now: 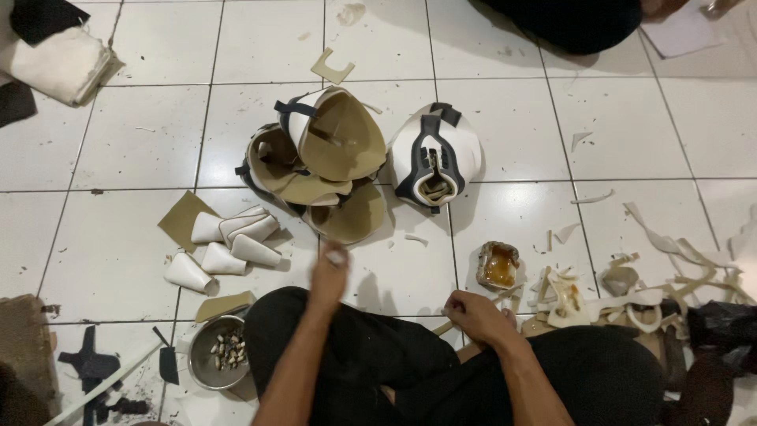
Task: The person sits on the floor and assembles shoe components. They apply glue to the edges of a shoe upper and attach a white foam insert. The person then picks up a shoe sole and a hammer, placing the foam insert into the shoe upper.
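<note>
On the white tiled floor [118,237], near the bottom edge, the left hand [330,272] is hovering blurred, its grip impossible to judge; the right hand [475,315] is clenching, its contents hidden. Just beyond are lying tan-lined shoe uppers [327,158] and a white-and-navy upper [436,154]. An amber glue tub [498,264] is sitting right, a steel bowl [203,355] left, partly cut off by the knee.
</note>
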